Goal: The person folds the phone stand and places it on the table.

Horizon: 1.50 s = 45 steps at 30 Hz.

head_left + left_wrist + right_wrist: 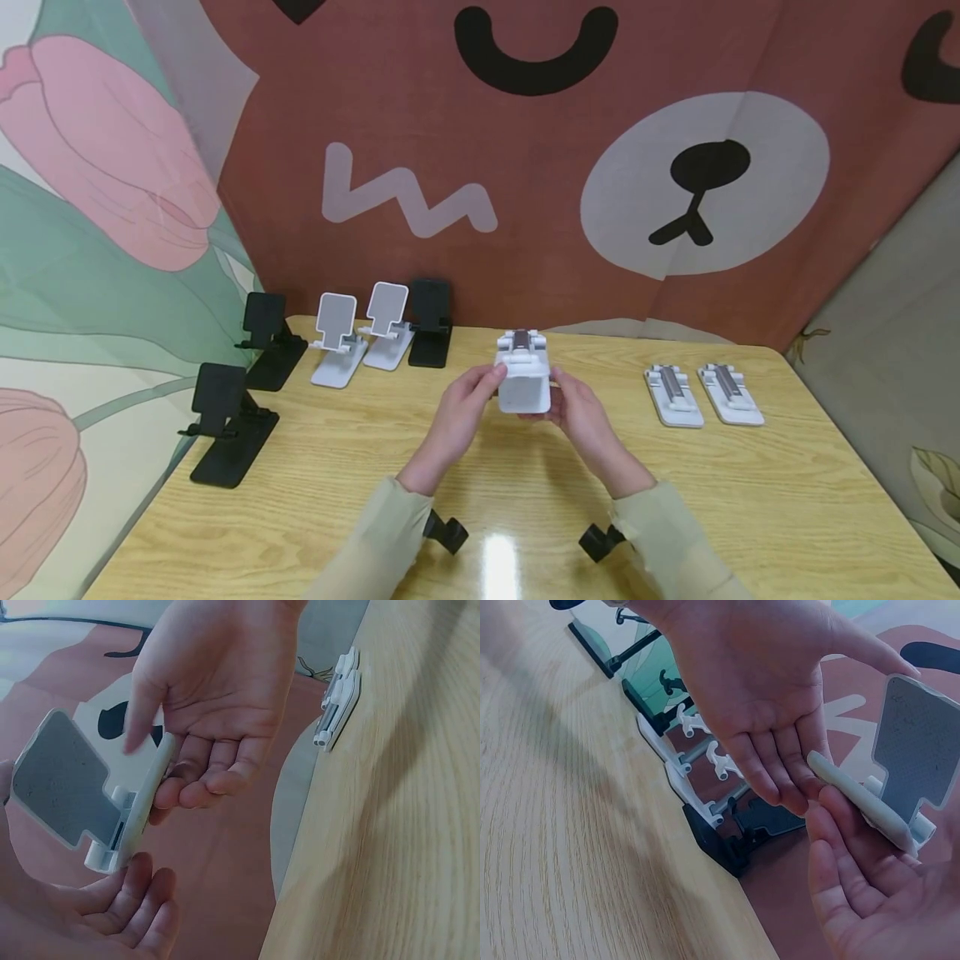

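A white folding phone stand (525, 393) is held up in front of me over the table, between both hands. Its grey-padded plate (64, 780) is swung out at an angle from the base (862, 799). My left hand (467, 408) grips it from the left, thumb on the plate's edge and fingers beside the base. From the right, my right hand (588, 421) holds the base; its curled fingers (199, 780) lie against the base's edge and underside. In the left wrist view the right thumb stands off the plate.
Two folded white stands (674, 397) (731, 395) lie on the right of the wooden table (810, 517). Unfolded at the left and back are two white stands (336, 333) (387, 321) and three black ones (225, 421) (272, 342) (431, 321). A printed cloth (525, 233) hangs behind.
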Available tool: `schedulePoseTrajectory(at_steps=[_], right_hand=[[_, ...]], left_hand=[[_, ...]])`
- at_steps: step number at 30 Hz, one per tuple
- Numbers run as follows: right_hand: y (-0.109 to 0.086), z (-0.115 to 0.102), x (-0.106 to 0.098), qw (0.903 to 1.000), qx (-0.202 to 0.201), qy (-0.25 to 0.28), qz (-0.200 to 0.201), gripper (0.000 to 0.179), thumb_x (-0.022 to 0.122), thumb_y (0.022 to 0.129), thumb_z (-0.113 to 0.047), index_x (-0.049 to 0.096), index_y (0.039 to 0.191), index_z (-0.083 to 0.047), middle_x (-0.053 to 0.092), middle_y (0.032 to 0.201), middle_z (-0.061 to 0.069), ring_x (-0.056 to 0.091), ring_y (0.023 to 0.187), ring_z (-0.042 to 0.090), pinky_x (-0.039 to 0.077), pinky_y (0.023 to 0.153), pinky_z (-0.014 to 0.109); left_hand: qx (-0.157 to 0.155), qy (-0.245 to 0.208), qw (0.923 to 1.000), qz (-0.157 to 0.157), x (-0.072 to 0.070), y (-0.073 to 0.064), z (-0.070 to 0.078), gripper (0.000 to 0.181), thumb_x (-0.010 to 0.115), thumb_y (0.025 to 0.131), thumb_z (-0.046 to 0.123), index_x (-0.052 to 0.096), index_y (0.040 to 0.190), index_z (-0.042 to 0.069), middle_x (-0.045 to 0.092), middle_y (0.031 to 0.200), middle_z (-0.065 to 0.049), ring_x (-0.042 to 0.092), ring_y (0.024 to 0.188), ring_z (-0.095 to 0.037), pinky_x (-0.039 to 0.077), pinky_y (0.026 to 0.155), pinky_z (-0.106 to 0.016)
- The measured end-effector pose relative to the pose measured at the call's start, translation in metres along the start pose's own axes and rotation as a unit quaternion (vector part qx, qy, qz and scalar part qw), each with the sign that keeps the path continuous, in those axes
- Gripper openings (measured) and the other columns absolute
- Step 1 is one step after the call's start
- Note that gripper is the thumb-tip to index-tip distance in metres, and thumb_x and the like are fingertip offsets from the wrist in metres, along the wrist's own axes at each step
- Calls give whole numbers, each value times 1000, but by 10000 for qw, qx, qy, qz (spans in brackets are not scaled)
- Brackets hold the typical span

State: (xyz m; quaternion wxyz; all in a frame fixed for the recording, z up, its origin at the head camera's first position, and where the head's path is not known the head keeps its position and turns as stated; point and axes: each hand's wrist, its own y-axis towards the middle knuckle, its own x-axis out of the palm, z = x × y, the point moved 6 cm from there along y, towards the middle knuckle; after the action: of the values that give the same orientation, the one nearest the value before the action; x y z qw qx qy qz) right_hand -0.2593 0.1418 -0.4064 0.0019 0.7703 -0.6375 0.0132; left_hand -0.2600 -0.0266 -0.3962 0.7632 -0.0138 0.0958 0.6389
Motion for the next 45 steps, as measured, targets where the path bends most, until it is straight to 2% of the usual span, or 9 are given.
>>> schedulePoseTrajectory(at_steps=[4,7,12,19,27,32,39,45], right_hand=[[-1,-2,0,10000,81,16,-2,74,20,110,-53,48,138,9,67,118,27,71,96,26,55,87,40],[-1,-2,0,9998,59,61,-163,77,23,108,-59,45,145,6,66,121,26,70,99,25,55,88,41],[-1,-4,0,9993,-21,67,-367,72,29,109,-54,42,146,5,66,124,24,70,101,23,55,88,38],[-1,-3,-1,9989,-35,203,-431,64,29,111,-44,42,145,8,68,121,24,70,98,22,55,87,39],[-2,-2,-2,9986,-65,215,-479,60,30,111,-36,45,142,12,69,120,22,70,99,21,55,89,39],[-3,0,-3,9992,-66,241,-328,56,31,110,-31,48,137,15,71,114,19,70,96,19,55,90,39],[-2,2,-5,9996,-43,277,-87,46,36,110,-22,48,133,16,69,109,18,70,91,18,52,95,50],[-2,1,-4,10000,-61,22,-23,42,40,111,-20,49,135,13,68,114,21,70,91,21,55,90,40]], left_hand=[[-32,-95,9999,-57,1,0,0,69,55,100,56,57,139,-2,62,132,-15,59,118,-29,43,104,-50],[-92,-152,9998,-71,1,0,0,71,59,98,56,56,140,-1,64,129,-13,60,118,-27,43,104,-50],[-92,-153,9997,-162,1,1,-1,67,63,98,53,57,140,2,66,123,-11,60,114,-25,45,101,-49],[-54,-37,9994,-329,0,2,-1,61,66,97,46,57,140,3,66,113,-10,60,105,-23,48,93,-44],[-12,91,9990,-431,1,3,-1,61,69,96,41,56,141,2,64,112,-10,61,102,-23,50,90,-41],[161,48,9986,-503,1,2,0,58,72,96,32,56,140,-1,65,107,-10,62,99,-23,51,88,-39],[285,7,9976,-628,3,3,-1,56,75,94,20,55,140,-4,64,105,-11,63,95,-22,52,89,-37],[428,80,9969,-652,3,3,0,54,74,94,10,53,140,-7,64,105,-11,62,95,-22,52,89,-38]])
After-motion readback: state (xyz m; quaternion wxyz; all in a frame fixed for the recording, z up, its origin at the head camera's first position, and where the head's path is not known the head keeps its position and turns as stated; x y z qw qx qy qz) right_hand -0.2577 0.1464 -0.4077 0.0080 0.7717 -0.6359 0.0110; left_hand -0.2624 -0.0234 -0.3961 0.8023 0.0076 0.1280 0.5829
